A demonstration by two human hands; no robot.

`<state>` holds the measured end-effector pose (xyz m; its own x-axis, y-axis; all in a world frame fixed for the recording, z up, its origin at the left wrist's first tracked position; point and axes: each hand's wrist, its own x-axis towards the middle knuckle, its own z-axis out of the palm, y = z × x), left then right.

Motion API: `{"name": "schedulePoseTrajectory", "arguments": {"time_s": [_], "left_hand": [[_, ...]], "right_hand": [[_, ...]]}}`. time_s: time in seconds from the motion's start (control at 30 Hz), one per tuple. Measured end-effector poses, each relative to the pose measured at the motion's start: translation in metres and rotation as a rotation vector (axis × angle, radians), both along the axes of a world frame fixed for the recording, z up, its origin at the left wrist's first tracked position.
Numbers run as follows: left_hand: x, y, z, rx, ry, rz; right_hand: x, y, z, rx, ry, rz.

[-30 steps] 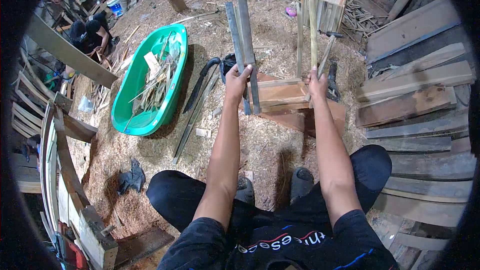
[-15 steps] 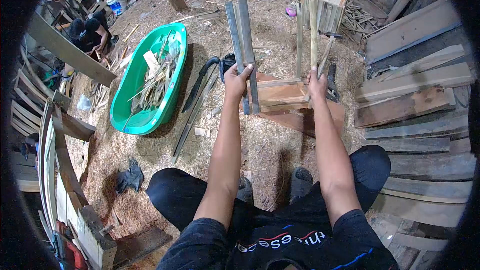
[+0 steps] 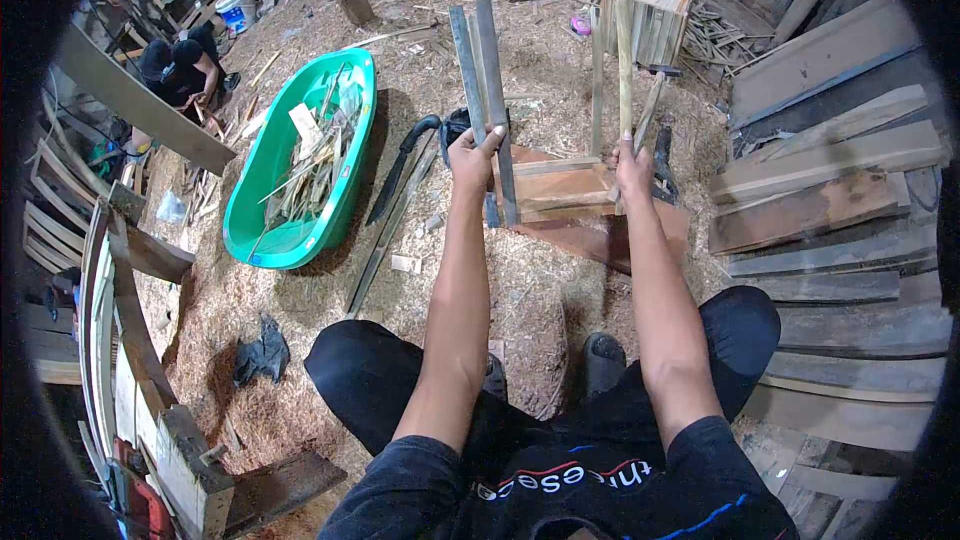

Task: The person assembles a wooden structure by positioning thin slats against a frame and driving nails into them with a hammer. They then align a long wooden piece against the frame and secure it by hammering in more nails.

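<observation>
Several narrow wood strips [image 3: 489, 65] stand upright in my left hand [image 3: 472, 157], its thumb pressed over them near their lower part. My right hand [image 3: 632, 168] is closed round more thin sticks [image 3: 625, 65], which fan out slightly above the fist. Between and below the hands lies a small wooden frame [image 3: 560, 183] on a reddish-brown board [image 3: 650, 228]. Left of my left hand, a dark-handled saw or blade [image 3: 400, 165] rests on the ground beside long strips [image 3: 385, 240].
A green tub [image 3: 240, 210] with wood scraps is at the left. A slatted crate [image 3: 645, 25] stands at the back right. Planks [image 3: 820, 215] line the right side. A co-worker [image 3: 185, 70] crouches at the upper left, near a white bucket [image 3: 236, 8]. Shavings cover the ground.
Both hands keep hold of their strips and have barely moved. The strips in my left hand have shifted slightly to the left. My left knee has moved a little right.
</observation>
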<state>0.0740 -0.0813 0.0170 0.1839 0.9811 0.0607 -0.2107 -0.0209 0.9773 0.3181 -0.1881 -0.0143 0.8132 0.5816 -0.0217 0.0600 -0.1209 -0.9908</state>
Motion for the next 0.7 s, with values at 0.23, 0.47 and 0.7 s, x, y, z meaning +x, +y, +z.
{"name": "schedulePoseTrajectory", "arguments": {"time_s": [0.23,0.47,0.7], "left_hand": [[0.001,0.004,-0.008,-0.025,-0.03,0.001],[0.001,0.0,-0.005,-0.043,-0.064,-0.015],[0.001,0.004,-0.011,-0.061,0.005,0.0]], "right_hand": [[0.007,0.002,-0.011,0.072,0.03,0.053],[-0.003,-0.004,0.006,0.048,-0.007,0.036],[-0.001,-0.006,0.003,0.001,-0.027,0.062]]}}
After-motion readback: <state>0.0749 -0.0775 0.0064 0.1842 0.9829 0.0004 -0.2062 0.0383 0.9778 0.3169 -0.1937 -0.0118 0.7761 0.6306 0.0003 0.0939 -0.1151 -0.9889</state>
